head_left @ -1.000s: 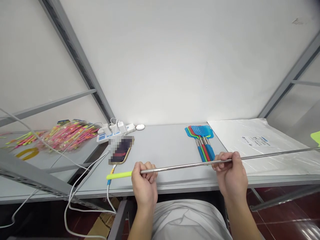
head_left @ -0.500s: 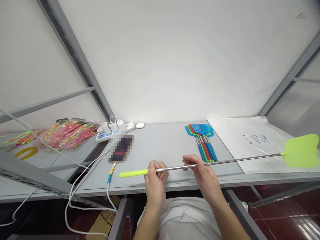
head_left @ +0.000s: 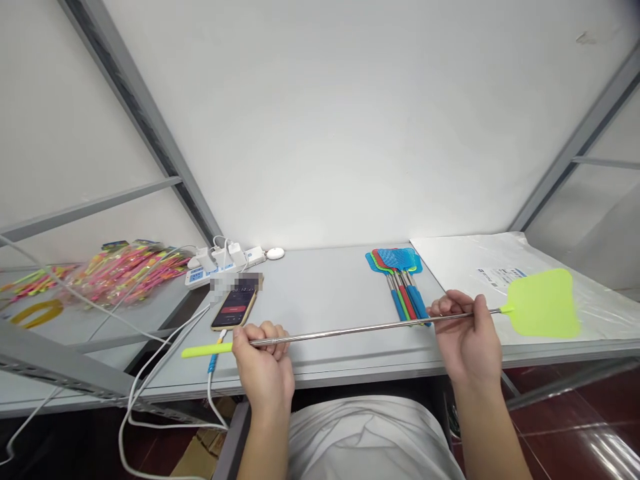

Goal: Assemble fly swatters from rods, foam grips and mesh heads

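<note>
A yellow-green fly swatter (head_left: pixel 345 331) with a long metal rod is held level above the front of the shelf. My left hand (head_left: pixel 265 363) is closed around the rod where it meets the grip, whose end sticks out to the left. Close to the flat head on the right, my right hand (head_left: pixel 467 340) pinches the rod between thumb and fingers, palm turned up. Behind the rod lies a pile of fly swatters (head_left: pixel 400 283) in blue, green and red, their handles toward me.
A phone (head_left: pixel 235 307) on a cable lies at left, before a power strip (head_left: pixel 200 275) with white plugs. White plastic packaging (head_left: pixel 465 267) covers the right side. Bagged pink and yellow items (head_left: pixel 130 270) lie beyond the grey upright. White cables (head_left: pixel 127 407) hang over the front edge.
The fly swatter has shifted left, with my left hand on it. My right hand has slid right along the rod, closer to the head. The rod's length looks about the same.
</note>
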### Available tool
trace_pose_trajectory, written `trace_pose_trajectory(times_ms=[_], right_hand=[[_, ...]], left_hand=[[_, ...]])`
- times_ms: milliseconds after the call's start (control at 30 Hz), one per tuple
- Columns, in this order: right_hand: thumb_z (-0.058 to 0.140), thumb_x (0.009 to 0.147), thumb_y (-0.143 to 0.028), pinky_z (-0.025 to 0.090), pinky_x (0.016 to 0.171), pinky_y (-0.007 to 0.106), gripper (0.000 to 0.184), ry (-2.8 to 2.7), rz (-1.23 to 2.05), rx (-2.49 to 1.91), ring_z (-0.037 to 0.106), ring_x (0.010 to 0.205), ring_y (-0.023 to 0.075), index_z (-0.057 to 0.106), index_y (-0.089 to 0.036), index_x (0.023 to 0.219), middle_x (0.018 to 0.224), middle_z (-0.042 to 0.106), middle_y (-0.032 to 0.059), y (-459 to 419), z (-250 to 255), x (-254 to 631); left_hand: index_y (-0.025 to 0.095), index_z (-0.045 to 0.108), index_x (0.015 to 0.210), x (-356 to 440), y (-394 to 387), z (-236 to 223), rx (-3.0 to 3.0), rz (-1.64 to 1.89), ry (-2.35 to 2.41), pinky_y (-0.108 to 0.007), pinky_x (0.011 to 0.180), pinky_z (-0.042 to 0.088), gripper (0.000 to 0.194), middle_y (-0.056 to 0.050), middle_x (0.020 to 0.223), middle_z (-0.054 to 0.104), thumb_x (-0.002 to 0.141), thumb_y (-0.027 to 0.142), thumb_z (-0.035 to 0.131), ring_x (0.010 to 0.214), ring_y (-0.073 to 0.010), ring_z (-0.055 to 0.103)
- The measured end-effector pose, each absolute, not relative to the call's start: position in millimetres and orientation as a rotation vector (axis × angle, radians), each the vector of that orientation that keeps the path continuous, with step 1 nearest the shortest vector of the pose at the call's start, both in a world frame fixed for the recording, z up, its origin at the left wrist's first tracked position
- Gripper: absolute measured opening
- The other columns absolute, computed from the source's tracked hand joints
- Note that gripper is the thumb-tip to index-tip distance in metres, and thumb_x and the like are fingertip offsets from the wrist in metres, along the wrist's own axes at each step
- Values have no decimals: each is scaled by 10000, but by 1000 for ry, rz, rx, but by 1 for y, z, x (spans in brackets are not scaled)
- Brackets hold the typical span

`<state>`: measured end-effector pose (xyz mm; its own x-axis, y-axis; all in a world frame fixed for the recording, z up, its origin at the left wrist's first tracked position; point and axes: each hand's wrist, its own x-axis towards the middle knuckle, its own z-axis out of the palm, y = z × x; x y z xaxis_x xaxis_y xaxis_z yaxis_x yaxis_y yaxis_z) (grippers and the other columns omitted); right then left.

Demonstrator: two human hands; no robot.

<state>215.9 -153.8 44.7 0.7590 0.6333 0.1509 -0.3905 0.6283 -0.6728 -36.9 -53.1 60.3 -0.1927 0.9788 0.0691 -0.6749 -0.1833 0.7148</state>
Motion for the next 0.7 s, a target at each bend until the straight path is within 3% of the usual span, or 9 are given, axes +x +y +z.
trace_pose_trajectory(times_ms=[267, 367, 533, 700], right_hand=[[425, 949, -412, 501, 629, 260, 339, -151, 701, -517, 544, 591, 113, 652, -197, 821, 586, 514, -40, -157, 53, 221], [363, 969, -432, 513, 658, 290, 380, -124, 621, -559, 591, 622, 135, 666, -217, 887, 597, 575, -28, -157, 54, 221], [331, 980, -440, 498, 787, 340, 409, -220, 499, -649, 672, 849, 181, 680, -227, 988, 862, 729, 35, -145, 47, 187], [361, 977, -484, 442, 915, 427, 399, -382, 719, -664, 660, 925, 198, 660, -251, 1098, 1134, 708, 81, -128, 28, 117]], left_hand=[[215, 265, 601, -53, -40, 59, 604, 1768, 707, -278, 403, 162, 413, 81, 454, 218, 899, 410, 475, 393, -98, 183], [214, 271, 606, -52, -40, 58, 584, 1769, 706, -273, 405, 169, 413, 81, 464, 223, 906, 419, 467, 395, -97, 185], [213, 266, 608, -22, -56, 55, 553, 1722, 643, -257, 410, 196, 424, 80, 468, 241, 919, 421, 465, 397, -93, 213], [213, 310, 615, 33, -86, 45, 678, 1447, 578, -239, 432, 237, 463, 72, 474, 304, 960, 509, 395, 415, -92, 267]])
